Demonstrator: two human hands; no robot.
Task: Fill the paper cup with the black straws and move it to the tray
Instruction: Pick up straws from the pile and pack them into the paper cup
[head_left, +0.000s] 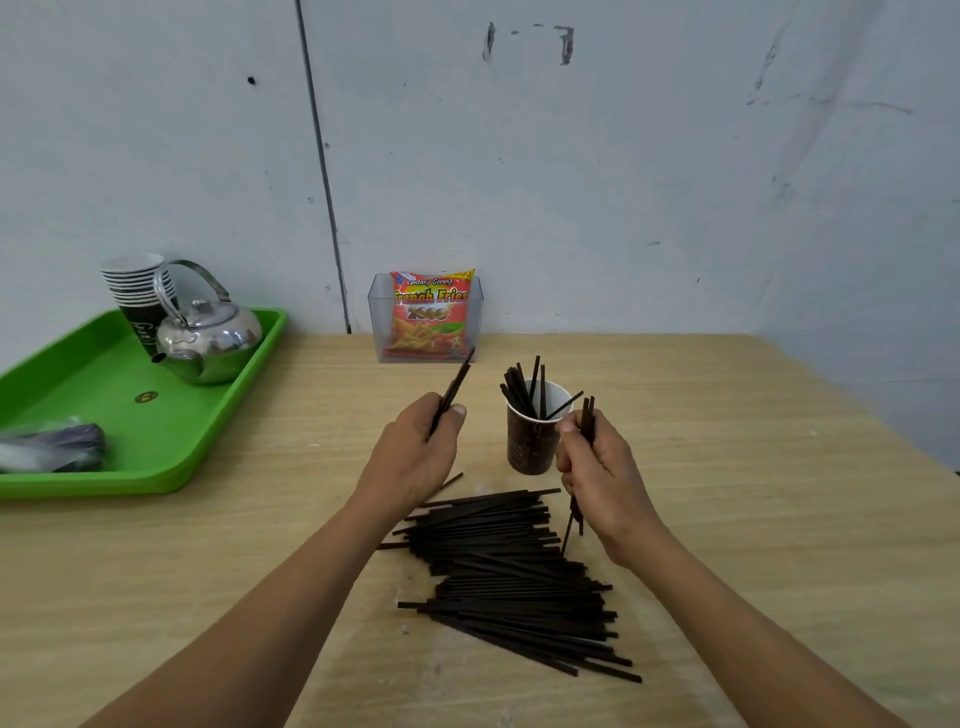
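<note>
A dark paper cup (531, 447) stands upright on the wooden table, with several black straws (524, 392) sticking out of it. A big pile of black straws (514, 577) lies on the table in front of me. My left hand (415, 452) is left of the cup and grips a few straws that point up and to the right. My right hand (597, 467) is just right of the cup, touching or nearly touching it, and holds a few straws nearly upright. The green tray (171, 441) sits at the far left of the table.
On the tray stand a metal kettle (210, 338), a stack of paper cups (137, 296) and a plastic-wrapped bundle (52, 447). A clear box with a snack bag (428, 317) stands against the wall behind the cup. Walls close the back and right.
</note>
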